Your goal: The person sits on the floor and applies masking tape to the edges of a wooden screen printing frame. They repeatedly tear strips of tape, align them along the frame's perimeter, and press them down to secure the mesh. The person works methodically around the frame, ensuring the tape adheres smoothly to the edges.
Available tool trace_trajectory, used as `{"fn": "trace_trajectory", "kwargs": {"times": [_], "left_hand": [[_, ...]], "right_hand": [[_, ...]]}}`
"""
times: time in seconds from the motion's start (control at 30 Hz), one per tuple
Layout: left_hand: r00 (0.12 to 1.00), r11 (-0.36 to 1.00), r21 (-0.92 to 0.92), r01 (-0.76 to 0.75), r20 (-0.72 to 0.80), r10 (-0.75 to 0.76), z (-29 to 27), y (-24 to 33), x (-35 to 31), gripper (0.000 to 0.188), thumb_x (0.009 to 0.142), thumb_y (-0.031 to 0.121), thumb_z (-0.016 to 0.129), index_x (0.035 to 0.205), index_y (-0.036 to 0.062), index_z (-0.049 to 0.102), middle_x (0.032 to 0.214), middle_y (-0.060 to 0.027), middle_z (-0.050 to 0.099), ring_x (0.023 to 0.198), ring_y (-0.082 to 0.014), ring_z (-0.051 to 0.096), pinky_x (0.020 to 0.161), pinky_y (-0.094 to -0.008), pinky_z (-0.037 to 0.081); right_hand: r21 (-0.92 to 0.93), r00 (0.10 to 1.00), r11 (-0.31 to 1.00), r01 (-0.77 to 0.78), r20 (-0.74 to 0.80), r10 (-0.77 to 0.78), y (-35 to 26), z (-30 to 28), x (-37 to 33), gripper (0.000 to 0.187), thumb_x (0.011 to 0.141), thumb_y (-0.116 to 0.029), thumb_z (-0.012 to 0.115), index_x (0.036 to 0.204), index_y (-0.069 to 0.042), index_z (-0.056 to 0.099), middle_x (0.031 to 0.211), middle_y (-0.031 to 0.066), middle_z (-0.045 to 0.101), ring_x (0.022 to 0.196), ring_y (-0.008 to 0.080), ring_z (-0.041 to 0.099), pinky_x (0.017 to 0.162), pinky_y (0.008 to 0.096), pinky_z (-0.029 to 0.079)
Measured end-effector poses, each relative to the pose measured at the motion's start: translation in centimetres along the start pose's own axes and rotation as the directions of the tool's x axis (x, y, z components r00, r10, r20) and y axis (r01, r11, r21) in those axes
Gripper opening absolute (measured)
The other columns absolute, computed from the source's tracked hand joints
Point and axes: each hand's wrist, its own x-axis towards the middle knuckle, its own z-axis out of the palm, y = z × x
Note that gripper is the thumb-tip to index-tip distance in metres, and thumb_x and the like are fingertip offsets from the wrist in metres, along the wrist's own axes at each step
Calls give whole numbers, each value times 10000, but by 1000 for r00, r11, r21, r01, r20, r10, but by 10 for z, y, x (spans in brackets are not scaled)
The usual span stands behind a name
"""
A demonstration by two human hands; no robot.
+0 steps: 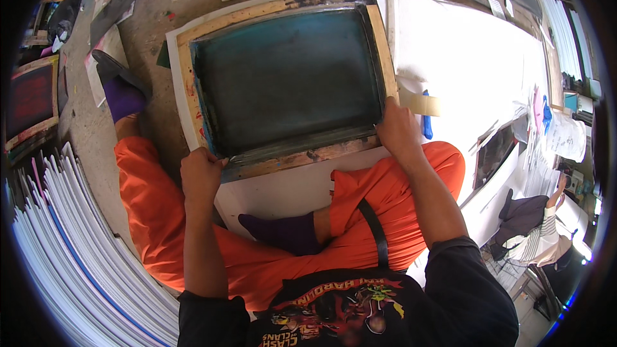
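A screen printing frame (289, 77) with dark blue-green mesh and paint-stained wooden sides lies in front of me on a white sheet. My left hand (200, 177) is closed at its near left corner, thumb toward the mesh. A small shiny bit shows by that thumb; whatever the fingers hold is hidden. At the near right corner, my right hand (402, 130) has its fingers curled over the wood and its thumb at the mesh edge. A glossy greyish band runs along the mesh's near edge between both hands. Beside my right hand stands a roll of tape (424, 105).
A blue-handled tool (427, 126) lies by the tape on a large white board (475, 58). Stacked white sheets (71, 257) stand at the left, below another frame with dark red mesh (32, 99). Another person (533, 238) sits at the far right. My orange-clad legs surround the near side.
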Motion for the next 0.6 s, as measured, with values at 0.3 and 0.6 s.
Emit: {"fn": "trace_trajectory", "kwargs": {"times": [0.3, 0.6], "left_hand": [[1000, 999, 37, 14, 22, -15, 0, 0, 0, 231, 807, 195, 887, 901, 17, 774, 923, -233, 761, 927, -428, 748, 807, -506, 588], [998, 993, 107, 51, 41, -55, -3, 12, -4, 248, 815, 216, 884, 939, 28, 780, 973, -225, 767, 973, -425, 749, 830, -512, 595]], "right_hand": [[-30, 1000, 999, -21, -7, 21, -4, -6, -1, 292, 847, -59, 745, 1101, 8, 617, 997, 303, 735, 1016, 488, 717, 863, 576, 582], [-30, 1000, 1000, -9, -5, 9, 6, 1, 4, 372, 827, -111, 823, 1111, 2, 610, 1016, 294, 739, 1029, 481, 716, 873, 564, 576]]}}
